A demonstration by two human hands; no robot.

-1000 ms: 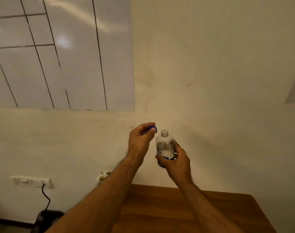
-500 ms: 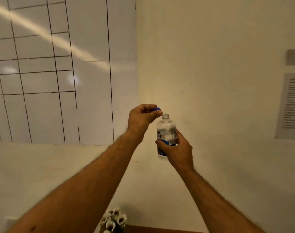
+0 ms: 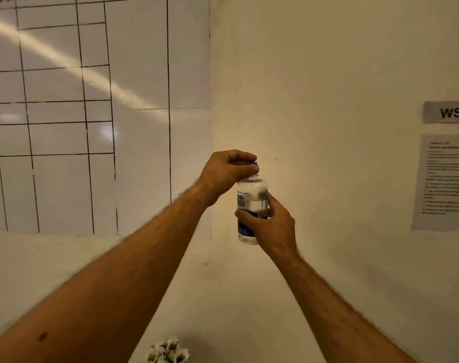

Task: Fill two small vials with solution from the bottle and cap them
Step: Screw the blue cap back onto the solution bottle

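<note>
A clear solution bottle (image 3: pixel 252 203) with a white and blue label is held upright in front of the wall corner, at chest height. My right hand (image 3: pixel 273 226) grips its lower half from the right. My left hand (image 3: pixel 227 171) pinches a small blue cap (image 3: pixel 252 164) directly over the bottle's neck, touching or just above the mouth. The vials are out of view.
A whiteboard (image 3: pixel 97 113) with a black grid covers the left wall. Printed sheets (image 3: pixel 445 179) and a grey "WS" sign (image 3: pixel 448 112) hang on the right wall. White flowers (image 3: pixel 168 352) show at the bottom edge.
The view has tilted up, so the wooden table dropped out of sight. My left hand brought the blue cap from beside the bottle's open mouth to on top of it.
</note>
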